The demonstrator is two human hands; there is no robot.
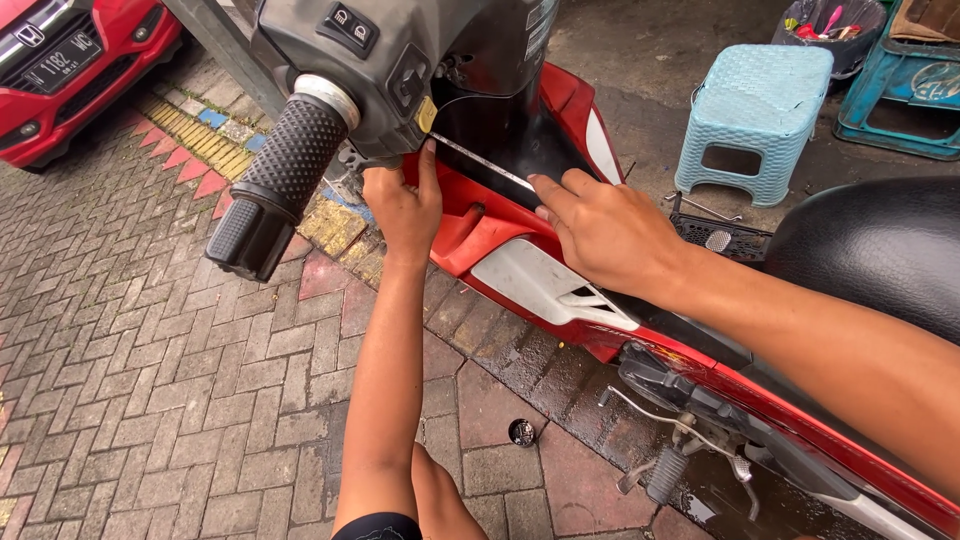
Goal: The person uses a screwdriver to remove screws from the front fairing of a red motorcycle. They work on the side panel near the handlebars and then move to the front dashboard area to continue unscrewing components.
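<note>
From the head view, our left hand (pixel 403 205) and right hand (pixel 600 228) press open fingers against the glossy red plastic scooter side panel (pixel 480 225), grasping nothing, below the black ribbed rubber handlebar grip (pixel 278 180). Uneven pressure could crack it, we judge.

Ground surface: grey rectangular brick paving (pixel 150 400), with red and yellow bricks along the kerb line, wet beside the red scooter body (pixel 520 270), which stands on it. A small round dark cap (pixel 521 432) lies on the bricks. A light-blue woven plastic stool (pixel 755 105) stands on dark concrete beyond.
</note>
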